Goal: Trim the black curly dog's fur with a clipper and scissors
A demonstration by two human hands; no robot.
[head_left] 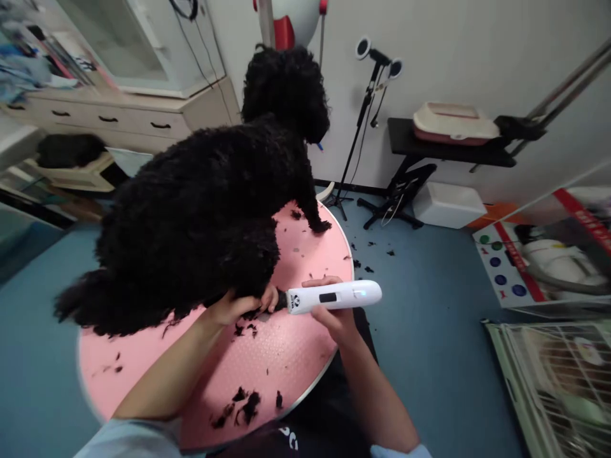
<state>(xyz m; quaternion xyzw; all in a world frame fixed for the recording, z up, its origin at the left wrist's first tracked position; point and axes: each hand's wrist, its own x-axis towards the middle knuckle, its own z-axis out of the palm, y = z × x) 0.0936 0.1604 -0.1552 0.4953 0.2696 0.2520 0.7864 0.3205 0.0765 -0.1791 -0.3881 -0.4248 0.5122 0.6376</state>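
Note:
A black curly-haired dog (191,210) is on a round pink grooming table (305,356), its head turned away. My left hand (245,305) is closed around the dog's hind paw, at the near side of its body. White hair clippers (344,295) with a small blue light lie in the grip of my right hand (334,312). Their blade end points left and meets the dark fur of the paw, close to my left fingers. Tufts of cut black hair (248,407) are scattered over the tabletop.
Behind the table stand a light stand (365,114) and a black side table (443,146) carrying a beige and pink pet-litter-type box (453,122). A wire cage (563,381) is at the right, drawers (109,119) at the back left. More hair (363,264) lies on the blue floor.

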